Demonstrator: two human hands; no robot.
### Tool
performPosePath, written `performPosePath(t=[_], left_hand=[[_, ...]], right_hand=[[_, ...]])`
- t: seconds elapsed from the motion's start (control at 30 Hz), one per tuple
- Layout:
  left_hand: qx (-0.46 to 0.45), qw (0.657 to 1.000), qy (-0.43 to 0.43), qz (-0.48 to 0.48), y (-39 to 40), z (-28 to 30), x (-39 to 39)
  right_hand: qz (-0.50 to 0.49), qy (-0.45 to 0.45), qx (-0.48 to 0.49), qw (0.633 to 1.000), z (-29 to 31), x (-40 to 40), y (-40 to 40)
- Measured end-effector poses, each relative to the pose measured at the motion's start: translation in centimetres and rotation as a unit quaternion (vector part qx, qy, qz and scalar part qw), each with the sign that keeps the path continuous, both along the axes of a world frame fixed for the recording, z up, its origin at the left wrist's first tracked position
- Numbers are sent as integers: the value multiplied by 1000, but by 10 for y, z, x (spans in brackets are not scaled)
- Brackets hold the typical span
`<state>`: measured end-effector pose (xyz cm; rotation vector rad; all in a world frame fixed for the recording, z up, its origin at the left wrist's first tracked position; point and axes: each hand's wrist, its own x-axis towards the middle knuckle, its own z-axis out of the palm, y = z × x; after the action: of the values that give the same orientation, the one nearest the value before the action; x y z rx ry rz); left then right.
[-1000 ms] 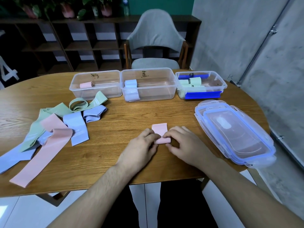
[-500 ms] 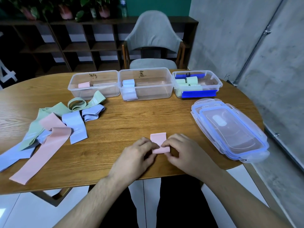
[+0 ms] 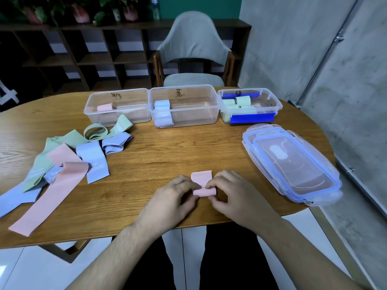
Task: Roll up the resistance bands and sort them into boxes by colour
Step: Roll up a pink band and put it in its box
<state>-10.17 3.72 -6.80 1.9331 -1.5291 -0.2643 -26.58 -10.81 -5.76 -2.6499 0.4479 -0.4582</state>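
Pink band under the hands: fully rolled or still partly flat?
Partly flat. The pink band shows a flat tail beyond the roll, which the left hand and right hand pinch at its near end.

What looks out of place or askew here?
One blue band in the middle box has come unrolled and drapes against the front wall. The right box alone carries blue clips. Nothing looks spilled or damaged.

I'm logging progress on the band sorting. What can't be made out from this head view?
- Pink band: the roll's ends are covered by the left hand and right hand.
- Box labels: handwriting too small to read.
- Green box: the roll count is unclear, because the rolls overlap behind a blue clip.
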Motion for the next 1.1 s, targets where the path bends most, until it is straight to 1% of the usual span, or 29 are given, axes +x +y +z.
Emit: performPosePath(t=[0.2, 0.37, 0.67, 0.9, 1.1], left_hand=[[-8, 1000, 0, -13, 0, 3, -3], [-8, 1000, -1, 1, -1, 2, -4], [8, 1000, 21, 10, -8, 4, 2], [-7, 1000, -13, 12, -9, 3, 0], [7, 999, -39, 16, -12, 2, 3]], right_hand=[[-12, 6, 20, 1000, 0, 4, -1], [-16, 5, 38, 999, 1, 5, -1], [-25, -5, 18, 999, 0, 5, -5], [-32, 10, 31, 999, -2, 10, -9], [-31, 4, 7, 1000, 0, 11, -10]])
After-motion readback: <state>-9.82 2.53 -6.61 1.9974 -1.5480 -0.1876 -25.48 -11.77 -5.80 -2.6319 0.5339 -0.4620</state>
